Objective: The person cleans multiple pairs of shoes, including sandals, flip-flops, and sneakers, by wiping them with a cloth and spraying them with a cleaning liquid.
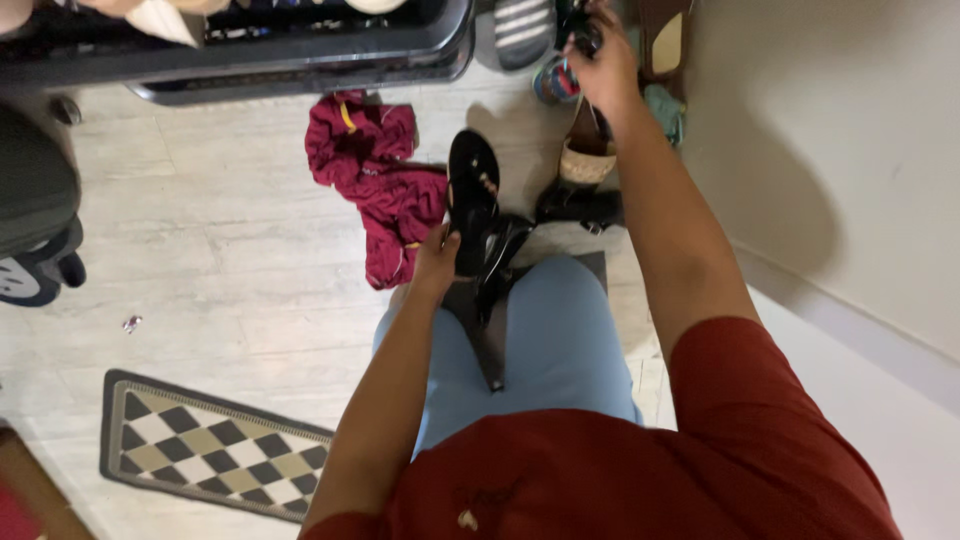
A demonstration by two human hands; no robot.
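Floor [230, 260] of pale planks lies below you, with a checkered mat [210, 450] at lower left and a crumpled maroon garment [385, 190] lying just left of your knee. Across the top runs a dark plastic bin [300, 55]; what sits inside it is too cut off to tell. Your left hand [437, 262] is closed around the heel end of a black sandal [472, 195], holding it sole-up above the floor with its toe pointing away from you; dark straps hang beneath it. Your right hand [603, 62] is stretched forward and clenched on a small dark object [582, 30] near the top edge, too blurred to name. Under that arm, a woven-heeled shoe [587, 155] stands beside a black shoe [580, 207], close to the wall [830, 170].
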